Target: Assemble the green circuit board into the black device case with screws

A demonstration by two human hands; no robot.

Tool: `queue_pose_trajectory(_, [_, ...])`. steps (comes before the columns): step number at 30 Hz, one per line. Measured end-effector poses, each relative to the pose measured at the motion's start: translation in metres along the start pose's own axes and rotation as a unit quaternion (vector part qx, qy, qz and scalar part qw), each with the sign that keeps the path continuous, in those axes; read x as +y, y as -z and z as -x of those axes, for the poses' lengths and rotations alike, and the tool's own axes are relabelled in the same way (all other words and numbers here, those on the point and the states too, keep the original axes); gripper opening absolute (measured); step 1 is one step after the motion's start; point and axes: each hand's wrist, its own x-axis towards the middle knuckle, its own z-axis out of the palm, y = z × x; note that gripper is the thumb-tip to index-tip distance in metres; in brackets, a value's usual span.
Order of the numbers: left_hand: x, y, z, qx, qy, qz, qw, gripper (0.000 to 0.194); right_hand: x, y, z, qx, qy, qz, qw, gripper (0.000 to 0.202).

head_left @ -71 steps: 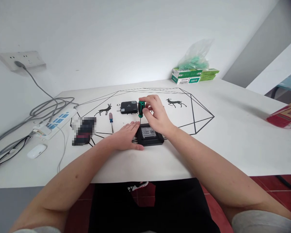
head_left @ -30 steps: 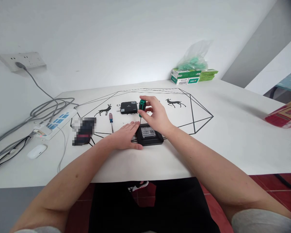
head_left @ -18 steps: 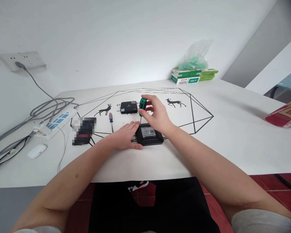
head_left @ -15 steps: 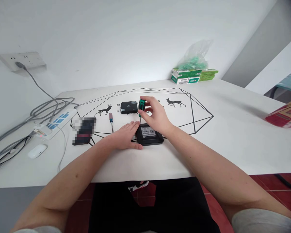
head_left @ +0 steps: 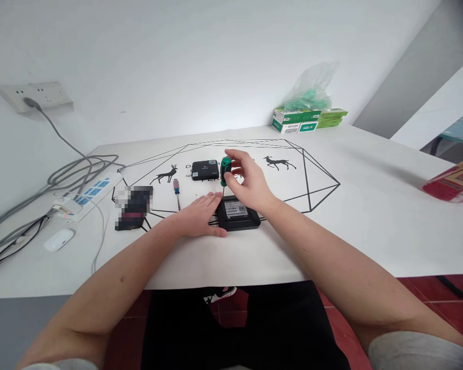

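Observation:
My right hand (head_left: 247, 177) has its fingers and thumb around the green-and-black handle of a screwdriver (head_left: 226, 167). The screwdriver stands upright, its shaft running down to the back left corner of a black flat box (head_left: 239, 220) with a white label facing up. Where the tip meets the box is too small to make out. Spread along the left side of that box, my left hand (head_left: 201, 216) lies flat, fingertips at the back corner and thumb at the front one. Behind it is a second black box (head_left: 205, 170). A smaller screwdriver (head_left: 176, 194) rests to the left.
On the left are a pixelated dark item (head_left: 134, 208), a white earphone case (head_left: 59, 240), glasses (head_left: 17, 244), and a power strip (head_left: 92, 195) with grey cables. Green-and-white cartons (head_left: 296, 121) with a plastic bag (head_left: 312, 87) stand at the back. A red package (head_left: 453, 180) is far right.
The right thumb and fingers have shifted slightly to the right around the screwdriver handle, the index finger a little higher. The left hand and the labelled box have stayed put.

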Motion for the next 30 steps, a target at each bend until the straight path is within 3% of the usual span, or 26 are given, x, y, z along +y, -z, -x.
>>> queue_pose_trajectory(4, [0.0007,0.0006,-0.0002,-0.006,0.004,-0.003,1.0,0.135,0.0008,0.0001,0.0003,-0.021,0.013,-0.005,1.0,0.042])
queue_pose_trajectory(10, [0.0049,0.0034,0.0011,-0.017,0.017,-0.006,1.0,0.136,0.0018,0.0013,-0.0015,0.002,0.013,0.043,0.999,0.043])
queue_pose_trajectory(16, [0.005,0.0043,0.0013,-0.018,0.011,-0.01,1.0,0.133,-0.0016,-0.0005,-0.0014,0.019,0.004,0.01,1.0,0.049])
queue_pose_trajectory(30, [-0.0018,0.0018,0.0014,0.007,-0.007,0.018,1.0,0.129,-0.0034,0.0009,-0.0016,0.057,-0.009,0.001,0.998,0.041])
